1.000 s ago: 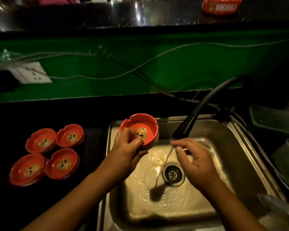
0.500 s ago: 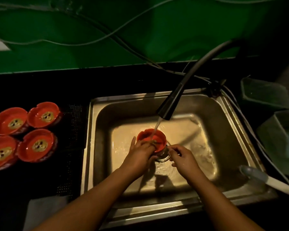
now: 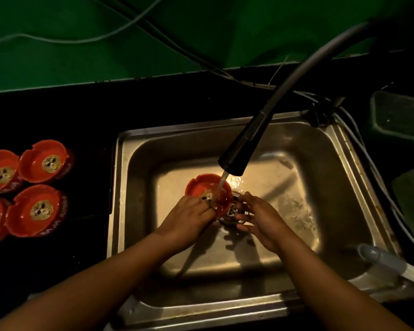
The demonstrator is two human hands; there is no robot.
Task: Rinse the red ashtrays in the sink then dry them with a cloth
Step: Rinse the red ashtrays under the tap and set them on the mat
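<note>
My left hand [image 3: 189, 217] grips a red ashtray [image 3: 202, 188] by its near rim, low in the steel sink [image 3: 335, 177] beside the drain [image 3: 232, 212]. Water from the black faucet head [image 3: 240, 155] pours into the ashtray. My right hand [image 3: 261, 217] hovers just right of the ashtray over the drain, fingers spread and holding nothing. Several more red ashtrays [image 3: 42, 161] with soiled centres sit on the dark counter to the left of the sink.
A green wall with loose cables [image 3: 153, 29] runs behind the counter. Greenish plastic containers [image 3: 399, 115] stand right of the sink. A pale grey handle or pipe [image 3: 380, 259] lies across the sink's front right corner.
My left hand brought the ashtray down from the sink's back edge to under the running water. My right hand left the faucet and moved beside the ashtray. The view tilted further down.
</note>
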